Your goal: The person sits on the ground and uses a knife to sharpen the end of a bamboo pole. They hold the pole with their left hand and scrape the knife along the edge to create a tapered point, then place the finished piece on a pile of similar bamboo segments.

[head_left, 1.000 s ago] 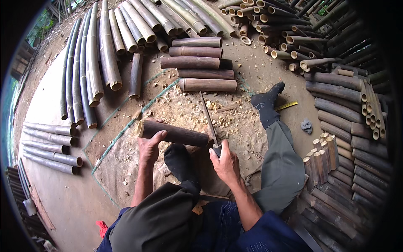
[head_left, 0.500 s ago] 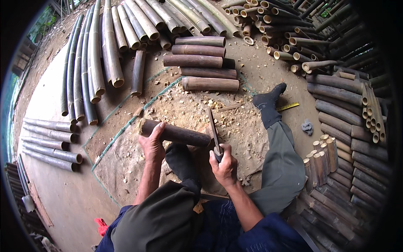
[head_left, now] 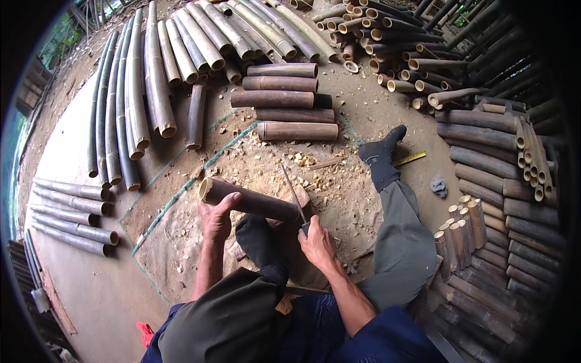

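At the left, several short dark poles (head_left: 72, 230) lie on the floor (head_left: 78, 284), their cut ends facing right. Beyond them, on the far left, long bamboo poles (head_left: 124, 109) fan out side by side, and a red cloth (head_left: 145, 334) lies on the near side. Next comes a brown ground cloth (head_left: 175, 245) with a green edge.

Over this cloth, the left hand (head_left: 216, 218) grasps a dark bamboo section (head_left: 257, 201) around its left part, thumb laid across the top and the other fingers beneath. The section is held slightly tilted in the middle of the scene, its open left end pale and its right end lower and nearer. A black-socked left foot (head_left: 257, 240) is just on the near side of it. Farther off, more cut sections (head_left: 296, 131) lie in rows.

To the right, a narrow-bladed knife (head_left: 293, 192) crosses by the section's right end; whether the blade touches it I cannot tell. The right hand (head_left: 319, 243) has its fingers closed around the dark handle. Pale chips (head_left: 311, 158) are scattered beyond.

Farther right are the right foot (head_left: 380, 160), a yellow measuring strip (head_left: 411, 158), a grey crumpled rag (head_left: 439, 186), upright short pieces (head_left: 458, 239) and, at the right edge, stacked bamboo (head_left: 484, 172).
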Demonstrator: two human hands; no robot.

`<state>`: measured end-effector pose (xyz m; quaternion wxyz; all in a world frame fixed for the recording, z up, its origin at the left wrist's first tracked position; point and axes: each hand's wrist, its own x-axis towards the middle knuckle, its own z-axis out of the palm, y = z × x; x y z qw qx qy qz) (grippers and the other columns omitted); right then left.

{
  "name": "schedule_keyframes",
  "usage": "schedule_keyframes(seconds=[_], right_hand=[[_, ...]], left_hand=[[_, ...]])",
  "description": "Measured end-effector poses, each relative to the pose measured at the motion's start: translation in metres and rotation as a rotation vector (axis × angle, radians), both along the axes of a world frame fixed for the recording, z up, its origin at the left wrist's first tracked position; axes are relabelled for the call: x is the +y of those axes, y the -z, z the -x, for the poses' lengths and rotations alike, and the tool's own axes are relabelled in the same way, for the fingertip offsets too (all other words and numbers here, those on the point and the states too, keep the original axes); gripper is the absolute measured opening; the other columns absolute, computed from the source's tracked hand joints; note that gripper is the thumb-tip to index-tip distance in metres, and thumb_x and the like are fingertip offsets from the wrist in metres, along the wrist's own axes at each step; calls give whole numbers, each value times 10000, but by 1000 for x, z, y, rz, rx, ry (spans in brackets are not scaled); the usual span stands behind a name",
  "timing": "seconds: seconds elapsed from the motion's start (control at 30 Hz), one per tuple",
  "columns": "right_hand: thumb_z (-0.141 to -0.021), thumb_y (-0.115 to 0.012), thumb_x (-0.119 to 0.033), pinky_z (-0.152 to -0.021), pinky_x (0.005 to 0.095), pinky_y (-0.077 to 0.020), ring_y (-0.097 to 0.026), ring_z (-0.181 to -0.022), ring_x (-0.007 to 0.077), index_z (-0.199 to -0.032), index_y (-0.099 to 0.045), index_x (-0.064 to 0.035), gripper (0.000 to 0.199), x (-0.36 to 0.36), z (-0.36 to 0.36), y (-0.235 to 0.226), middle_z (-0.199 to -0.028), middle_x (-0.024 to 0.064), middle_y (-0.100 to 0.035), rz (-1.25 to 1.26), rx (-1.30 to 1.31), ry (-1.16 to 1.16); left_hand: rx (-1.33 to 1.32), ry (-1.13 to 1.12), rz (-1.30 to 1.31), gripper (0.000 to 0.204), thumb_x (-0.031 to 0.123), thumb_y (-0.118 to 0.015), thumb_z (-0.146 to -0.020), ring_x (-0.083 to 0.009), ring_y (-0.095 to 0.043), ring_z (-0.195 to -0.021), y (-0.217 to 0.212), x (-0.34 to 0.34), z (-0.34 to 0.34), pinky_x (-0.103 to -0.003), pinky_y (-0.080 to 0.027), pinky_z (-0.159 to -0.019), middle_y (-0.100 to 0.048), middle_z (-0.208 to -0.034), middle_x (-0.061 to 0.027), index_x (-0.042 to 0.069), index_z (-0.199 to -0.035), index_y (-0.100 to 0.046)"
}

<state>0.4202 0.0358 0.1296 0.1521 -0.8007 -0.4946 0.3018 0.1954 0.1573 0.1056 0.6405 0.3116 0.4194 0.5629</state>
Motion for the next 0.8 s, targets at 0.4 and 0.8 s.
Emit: schedule_keyframes(seconds=[0.4, 0.8], right_hand=[[-985, -706, -266, -710, 614, -539, -715, -864, 501, -1156, -476, -16, 380, -13, -25, 51, -872, 291, -716, 40, 21, -12], [-972, -717, -187, -680, 595, -545, -712, -847, 512, -1127, -492, -16, 321, -4, -10, 22, -867, 287, -713, 5, 23, 40]], left_hand=[[-38, -7, 144, 501, 64, -889, -776, -227, -726, -936, -14, 10, -2, -395, -629, -848, -713, -1057, -128, -25, -1195, -630], [25, -35, 3, 540, -4, -911, -735, -227, -711, -1003, -9, 11, -4, -396, -584, -945, -718, -1085, -115, 7, -1198, -634]])
